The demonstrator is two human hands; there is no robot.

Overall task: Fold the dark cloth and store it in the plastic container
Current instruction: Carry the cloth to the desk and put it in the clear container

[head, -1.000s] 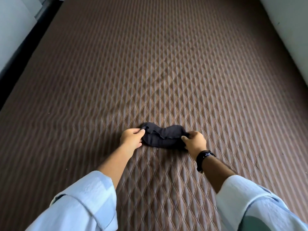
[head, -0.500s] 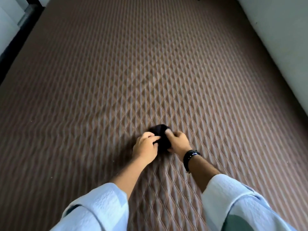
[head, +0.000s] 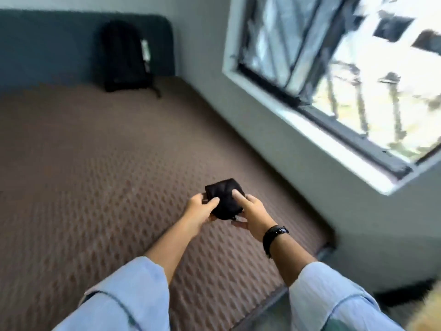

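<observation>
both hands are meeting at lower centre of the frame, and they are sharing one small bundle. left hand (head: 199, 210) is gripping the dark cloth (head: 224, 198) from the left, thumb lying over its top face and fingers curling underneath. right hand (head: 253, 211) is clamping the same cloth from the right, index finger stretching flat across the top, the rest of the fingers tucking below. the cloth is sitting folded into a compact, squarish pad, and it is being held up in the air above the brown quilted mattress (head: 95, 175), not touching it.

a black watch (head: 274, 236) is wrapping the right wrist. pale blue sleeves (head: 124, 297) are filling the bottom of the frame, pushed back on both forearms.

up in the upper left, a black backpack (head: 125, 56) is leaning upright against a dark teal headboard (head: 47, 44) at the far end of the mattress. the grey wall (head: 238, 111) is running down the right side of the mattress, and a window (head: 346, 68) is taking the upper right of the frame, bright and blurred. the whole picture is smearing with motion, so fine detail on the cloth's folds is hard to read. no plastic container is showing clearly anywhere in this view.
</observation>
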